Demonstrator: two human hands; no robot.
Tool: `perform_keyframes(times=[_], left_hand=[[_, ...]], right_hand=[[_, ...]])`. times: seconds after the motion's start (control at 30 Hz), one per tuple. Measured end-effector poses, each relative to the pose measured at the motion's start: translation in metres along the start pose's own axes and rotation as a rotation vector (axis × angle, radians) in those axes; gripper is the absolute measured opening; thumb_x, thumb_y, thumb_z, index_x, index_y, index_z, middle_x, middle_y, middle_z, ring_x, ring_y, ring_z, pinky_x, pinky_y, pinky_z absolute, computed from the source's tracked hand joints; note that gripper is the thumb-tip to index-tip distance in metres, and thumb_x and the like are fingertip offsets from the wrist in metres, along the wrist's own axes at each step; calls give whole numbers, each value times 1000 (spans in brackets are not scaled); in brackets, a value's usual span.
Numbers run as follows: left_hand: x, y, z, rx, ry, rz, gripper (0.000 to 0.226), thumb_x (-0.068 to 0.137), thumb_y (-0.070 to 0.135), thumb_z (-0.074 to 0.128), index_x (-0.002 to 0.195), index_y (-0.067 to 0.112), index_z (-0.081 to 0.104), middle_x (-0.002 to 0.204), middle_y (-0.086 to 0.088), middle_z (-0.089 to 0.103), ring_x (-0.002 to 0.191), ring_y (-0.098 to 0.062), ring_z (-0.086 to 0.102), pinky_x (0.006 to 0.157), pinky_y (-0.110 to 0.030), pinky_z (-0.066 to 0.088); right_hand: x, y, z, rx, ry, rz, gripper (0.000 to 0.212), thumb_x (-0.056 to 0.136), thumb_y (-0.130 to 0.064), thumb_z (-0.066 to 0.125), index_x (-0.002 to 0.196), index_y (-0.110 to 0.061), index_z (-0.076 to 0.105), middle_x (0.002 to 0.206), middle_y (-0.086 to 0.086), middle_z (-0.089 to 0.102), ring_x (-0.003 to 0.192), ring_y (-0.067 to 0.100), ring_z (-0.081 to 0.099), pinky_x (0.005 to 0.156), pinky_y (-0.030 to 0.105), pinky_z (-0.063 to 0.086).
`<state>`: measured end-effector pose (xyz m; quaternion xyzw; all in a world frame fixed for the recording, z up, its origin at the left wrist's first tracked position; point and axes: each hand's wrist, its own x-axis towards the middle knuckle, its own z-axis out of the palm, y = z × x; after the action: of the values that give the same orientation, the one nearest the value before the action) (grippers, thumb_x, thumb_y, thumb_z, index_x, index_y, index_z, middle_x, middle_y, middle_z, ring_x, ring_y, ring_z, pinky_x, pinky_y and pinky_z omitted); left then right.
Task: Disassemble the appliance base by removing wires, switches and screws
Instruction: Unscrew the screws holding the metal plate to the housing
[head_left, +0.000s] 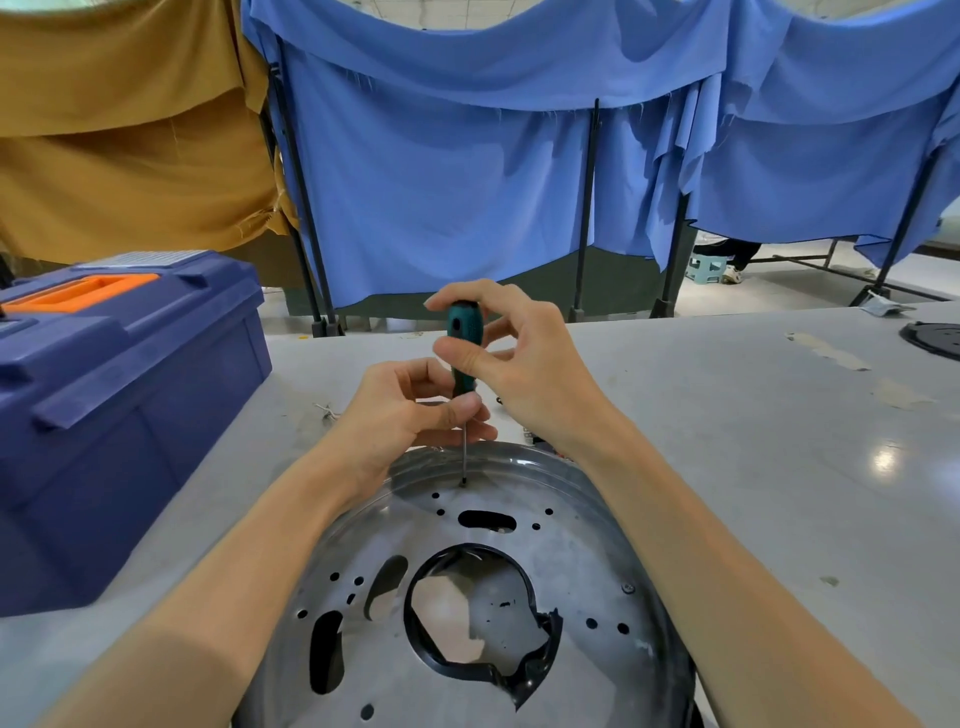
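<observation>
holding a green screwdriver (464, 338) upright at centre frame: right hand (524, 364) curled round the top of the handle, left hand (410, 410) pinching its lower end just below. tip set on a screw (463, 483) at the far edge of the round metal base (582, 519), lying on the grey table (753, 441) across the lower middle. blue toolbox (119, 395) at left.
</observation>
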<state>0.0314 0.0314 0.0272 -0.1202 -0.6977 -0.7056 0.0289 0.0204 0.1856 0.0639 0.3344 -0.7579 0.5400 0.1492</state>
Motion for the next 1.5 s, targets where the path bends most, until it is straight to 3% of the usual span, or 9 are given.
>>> perform_keyframes(times=[0.13,0.27,0.47,0.63,0.77,0.93,1.2,1.37,1.5], left_hand=[[-2,0,-1,-30,-67,4,35,77,19,71,103,-4,66,99,-19,74,87,-38,73,73,-31,59],[-1,0,1,0,-61,-12,34,79,21,67,104,-1,68,96,-17,75,85,-35,74,71,-29,59],[-1,1,2,1,28,-8,42,62,11,79,98,-8,67,96,-30,69,76,-40,73,67,-32,59],[-2,1,0,-47,-65,-1,33,79,19,68,105,-1,68,96,-18,75,87,-37,73,72,-31,59],[-1,1,1,9,-30,-4,21,86,8,63,101,-5,67,94,-23,73,83,-37,73,69,-31,59],[-1,1,2,18,52,6,52,62,9,76,101,-20,56,92,-26,70,75,-40,73,64,-31,59],[-2,1,2,-16,-71,-13,31,79,19,65,103,-1,68,100,-18,74,87,-36,73,74,-30,59],[-2,2,4,17,20,14,48,65,13,77,103,-13,62,98,-25,71,76,-38,74,67,-31,59],[-3,2,3,-13,0,9,49,69,18,76,104,-12,62,95,-21,73,79,-38,73,69,-32,59]], right_hand=[[0,1,-4,0,11,-6,43,88,-11,68,123,-35,64,102,-3,63,80,3,53,77,17,52],[0,0,-2,13,-23,4,46,91,-2,60,128,-30,60,105,-2,66,85,3,55,81,8,47],[-1,-1,2,-13,-31,-6,30,88,-25,71,117,-30,65,107,-2,61,93,13,56,86,28,52],[0,-1,-4,25,-8,20,53,89,-11,68,136,-32,54,98,-1,62,84,14,56,81,23,53],[0,-1,-5,84,-38,23,41,92,1,58,128,-19,59,101,5,68,91,20,65,87,23,54],[-1,-1,0,-13,-38,12,39,89,-25,70,126,-32,61,109,5,59,94,13,57,84,16,47],[-1,-1,-8,70,-31,16,49,91,5,57,130,-24,61,100,2,70,93,20,66,85,22,55],[-2,-4,-1,30,-49,4,35,87,-20,71,120,-32,64,113,0,61,99,15,60,92,23,49],[-2,-2,-4,16,2,13,48,85,-15,73,127,-36,61,106,3,62,84,9,55,79,14,48]])
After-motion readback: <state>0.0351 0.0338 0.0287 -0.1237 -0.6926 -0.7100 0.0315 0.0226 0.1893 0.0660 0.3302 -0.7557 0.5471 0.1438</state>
